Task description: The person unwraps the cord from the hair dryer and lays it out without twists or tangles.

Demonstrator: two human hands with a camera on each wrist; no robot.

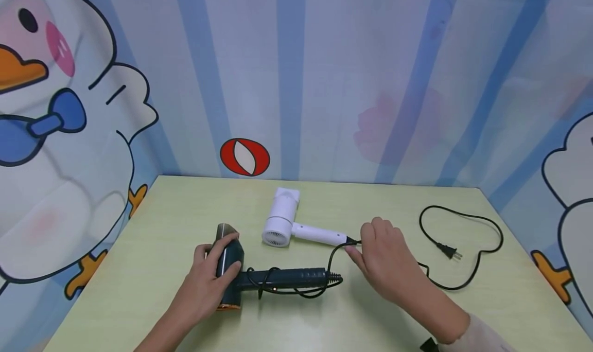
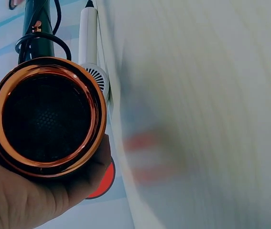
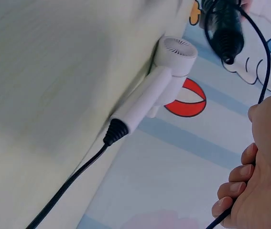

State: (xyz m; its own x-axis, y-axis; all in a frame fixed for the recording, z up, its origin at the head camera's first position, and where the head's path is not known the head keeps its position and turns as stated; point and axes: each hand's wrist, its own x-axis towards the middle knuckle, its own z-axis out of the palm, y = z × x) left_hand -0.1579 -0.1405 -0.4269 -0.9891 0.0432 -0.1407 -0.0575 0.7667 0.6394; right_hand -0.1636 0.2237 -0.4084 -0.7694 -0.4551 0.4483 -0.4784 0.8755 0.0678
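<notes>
My left hand (image 1: 199, 290) grips the barrel of a dark green hair dryer (image 1: 296, 277), its handle pointing right. A copper-coloured ring (image 2: 1, 114) rims one end of the barrel in the left wrist view. Loops of black cord (image 1: 315, 294) wrap the handle. In my right hand (image 1: 386, 259) is a stretch of that cord, running up from the handle's end; the fingers curl round the cord (image 3: 265, 71) in the right wrist view. Behind lies a white hair dryer (image 1: 319, 234) on the table, with a black cord (image 3: 63, 188) of its own.
On the right of the pale table (image 1: 185, 208) lies a curved black cord (image 1: 502, 236) ending in a two-pin plug (image 1: 447, 250). Which dryer it belongs to I cannot tell. A striped cartoon backdrop (image 1: 324, 84) stands along the table's back edge. A small black object (image 1: 429, 345) shows at the bottom.
</notes>
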